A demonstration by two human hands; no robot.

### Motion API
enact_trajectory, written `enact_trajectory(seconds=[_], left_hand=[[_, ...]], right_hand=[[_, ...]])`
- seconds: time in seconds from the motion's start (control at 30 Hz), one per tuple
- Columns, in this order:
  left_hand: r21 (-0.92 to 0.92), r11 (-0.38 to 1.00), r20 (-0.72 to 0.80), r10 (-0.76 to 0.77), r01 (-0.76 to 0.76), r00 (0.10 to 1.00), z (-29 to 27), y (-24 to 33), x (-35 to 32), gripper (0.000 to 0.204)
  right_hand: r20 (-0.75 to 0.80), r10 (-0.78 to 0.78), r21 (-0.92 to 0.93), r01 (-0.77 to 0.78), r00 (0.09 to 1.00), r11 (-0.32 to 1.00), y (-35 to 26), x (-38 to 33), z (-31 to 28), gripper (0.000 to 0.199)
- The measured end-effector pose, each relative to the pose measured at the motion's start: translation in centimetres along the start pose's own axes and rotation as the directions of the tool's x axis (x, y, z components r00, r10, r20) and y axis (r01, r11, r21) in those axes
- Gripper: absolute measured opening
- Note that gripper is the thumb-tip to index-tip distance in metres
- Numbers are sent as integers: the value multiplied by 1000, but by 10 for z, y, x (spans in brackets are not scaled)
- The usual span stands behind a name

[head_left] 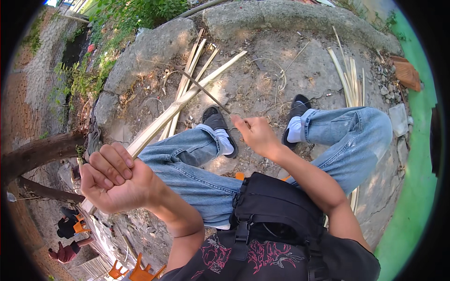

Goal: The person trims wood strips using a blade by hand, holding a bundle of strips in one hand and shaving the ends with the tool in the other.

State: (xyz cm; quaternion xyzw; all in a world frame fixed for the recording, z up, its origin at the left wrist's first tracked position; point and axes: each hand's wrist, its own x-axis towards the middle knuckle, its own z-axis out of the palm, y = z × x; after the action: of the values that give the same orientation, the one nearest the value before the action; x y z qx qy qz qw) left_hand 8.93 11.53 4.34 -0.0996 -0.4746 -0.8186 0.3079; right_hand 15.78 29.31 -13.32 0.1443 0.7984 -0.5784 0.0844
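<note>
My left hand [119, 178] is closed in a fist around the lower end of a long pale bamboo strip [176, 108]. The strip slants up and away to the right over my left leg. In my closed right hand [258, 133] is a knife with a long, narrow, dark blade [206, 91], its handle hidden by my fingers. The blade points up and to the left and crosses the strip near its upper part; whether they touch I cannot tell. Behind it, several more pale strips [190, 65] lie on the ground.
Another bundle of strips [351, 86] lies beyond my right foot, near a green wall [398, 201]. A rough stone kerb [290, 18] curves across the far side. Dark tree trunks [42, 154] stand at left. Two people [68, 250] and orange chairs [140, 269] are at lower left.
</note>
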Motion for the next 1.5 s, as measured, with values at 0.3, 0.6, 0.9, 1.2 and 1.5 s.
enact_trajectory(seconds=[0.3,0.6,0.9,1.2,1.5], left_hand=[[-41,999,147,-14,20,989,1,-1,-1,37],[-94,995,279,-15,43,960,-1,0,-4,37],[-72,997,138,-15,25,990,3,-3,0,40],[38,999,-122,-25,30,992,6,9,-2,44],[106,994,-221,-11,36,975,4,9,0,45]], right_hand=[[-40,33,23,-32,999,999,5,4,6,71],[-66,22,31,-20,998,999,18,13,1,69],[49,277,106,-281,960,954,23,22,0,60],[-67,36,68,-31,997,997,17,6,11,66],[-83,66,75,-60,994,995,19,16,16,61]])
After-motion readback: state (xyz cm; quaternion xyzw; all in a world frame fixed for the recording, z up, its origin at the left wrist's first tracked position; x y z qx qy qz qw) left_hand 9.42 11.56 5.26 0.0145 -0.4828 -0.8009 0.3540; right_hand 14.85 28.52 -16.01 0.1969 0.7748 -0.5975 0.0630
